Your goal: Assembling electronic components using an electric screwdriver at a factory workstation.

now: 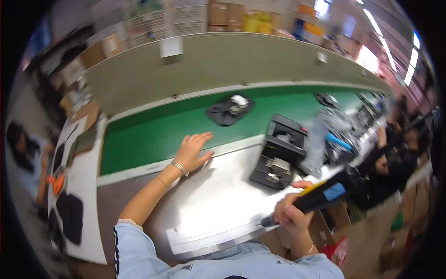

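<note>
My right hand [291, 215] is closed around a black power screwdriver [310, 199] with yellow trim, held off the near edge of the white tabletop [218, 200], and I judge a loose grip could drop it off that edge. My left hand [194, 151] lies open, fingers spread, at the rim of the green conveyor belt [153, 132], where a belt in motion could catch fingertips. The black fixture [280, 151] sits near the tool, so 1 careless swing could knock it; the black part [230, 109] on the belt is well apart.
</note>
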A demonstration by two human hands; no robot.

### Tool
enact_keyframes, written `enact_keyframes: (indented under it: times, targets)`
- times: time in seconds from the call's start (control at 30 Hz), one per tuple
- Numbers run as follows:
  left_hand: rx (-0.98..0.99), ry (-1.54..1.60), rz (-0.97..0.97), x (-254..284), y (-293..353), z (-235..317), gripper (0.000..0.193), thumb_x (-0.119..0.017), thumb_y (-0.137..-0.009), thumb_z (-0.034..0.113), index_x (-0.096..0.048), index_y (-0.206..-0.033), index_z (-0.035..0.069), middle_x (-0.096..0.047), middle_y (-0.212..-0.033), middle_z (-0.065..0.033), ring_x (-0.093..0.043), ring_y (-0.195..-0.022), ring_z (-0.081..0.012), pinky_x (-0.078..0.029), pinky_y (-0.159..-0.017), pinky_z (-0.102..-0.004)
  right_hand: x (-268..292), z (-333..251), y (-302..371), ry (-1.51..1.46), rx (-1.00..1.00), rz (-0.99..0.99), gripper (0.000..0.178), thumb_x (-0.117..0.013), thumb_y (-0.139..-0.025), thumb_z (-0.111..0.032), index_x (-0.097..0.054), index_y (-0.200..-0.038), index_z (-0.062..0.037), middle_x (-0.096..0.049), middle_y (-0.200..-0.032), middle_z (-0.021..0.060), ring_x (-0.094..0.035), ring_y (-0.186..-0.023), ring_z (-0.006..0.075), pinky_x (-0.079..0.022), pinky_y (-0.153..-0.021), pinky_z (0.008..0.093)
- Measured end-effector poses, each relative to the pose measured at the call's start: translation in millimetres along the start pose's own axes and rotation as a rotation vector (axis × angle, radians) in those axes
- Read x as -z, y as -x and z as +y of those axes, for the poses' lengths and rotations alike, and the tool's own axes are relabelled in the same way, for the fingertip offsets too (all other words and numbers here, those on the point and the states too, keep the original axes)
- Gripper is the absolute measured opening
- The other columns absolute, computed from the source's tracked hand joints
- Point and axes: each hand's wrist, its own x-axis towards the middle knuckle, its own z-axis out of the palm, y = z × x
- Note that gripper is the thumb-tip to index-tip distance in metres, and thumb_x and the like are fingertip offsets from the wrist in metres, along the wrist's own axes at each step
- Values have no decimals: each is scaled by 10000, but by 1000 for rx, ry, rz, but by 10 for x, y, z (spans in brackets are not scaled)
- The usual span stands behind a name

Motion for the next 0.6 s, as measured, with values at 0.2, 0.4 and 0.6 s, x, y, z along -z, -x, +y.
enact_keyframes:
  times: [0.2, 0.4, 0.6]
  targets:
    - [361, 191, 199, 743, 1259, -68, 401, -638, -877, 275, -578, -1209, 59, -628, -1167, -136, -590, -1073, -298, -466, -923, -389, -151, 339, -293, -78, 94, -119, 437, -588, -786, -57, -327, -1136, -52, -428, -532, 19, -379, -340, 132, -392, -345, 275]
    - [468, 194, 400, 837, 1762, -148, 328, -649, -846, 135, -604, -1158, 44, -656, -1095, -108, -644, -952, -248, -507, -854, -359, -360, 696, -446, 168, 154, -90, 408, -653, -791, -49, -398, -1109, -39, -432, -658, 23, -386, -401, 109, -366, -396, 235]
    - [417, 144, 324, 619, 1871, -202, 325, -632, -858, 183, -607, -1158, 62, -639, -1131, -98, -590, -1056, -265, -440, -951, -381, -355, 786, -529, 163, 190, -227, 364, -669, -844, 2, -455, -1138, 9, -547, -620, 110, -441, -438, 161, -447, -426, 301]
